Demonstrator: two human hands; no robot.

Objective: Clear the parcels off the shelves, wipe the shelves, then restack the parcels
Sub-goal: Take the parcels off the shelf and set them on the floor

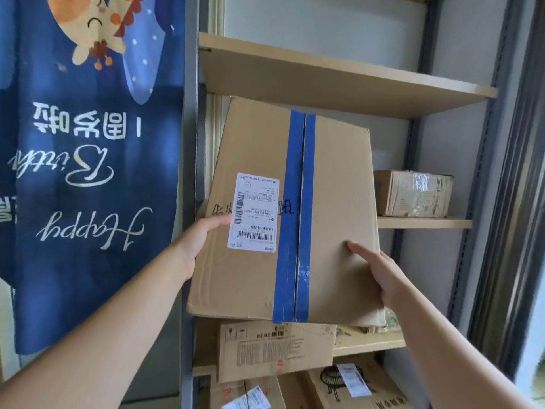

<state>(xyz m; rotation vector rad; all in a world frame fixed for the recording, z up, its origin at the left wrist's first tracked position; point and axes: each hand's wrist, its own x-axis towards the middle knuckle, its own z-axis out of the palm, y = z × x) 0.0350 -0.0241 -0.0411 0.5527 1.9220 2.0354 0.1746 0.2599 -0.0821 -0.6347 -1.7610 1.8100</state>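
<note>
Grip: our left hand (pixel 203 236) and right hand (pixel 380 276) clasped the big box's (pixel 262 261) side edges — fingers curled round.
Risk: it tilted off the shelf (pixel 424 223) edge — could slip.

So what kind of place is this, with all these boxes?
Probably a parcel storeroom or pickup point. Open shelves hold taped cardboard parcels, and the big box the person holds carries a barcoded shipping label.

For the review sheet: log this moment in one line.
both hands grip large taped box | left hand | right hand | small parcel on shelf
</note>
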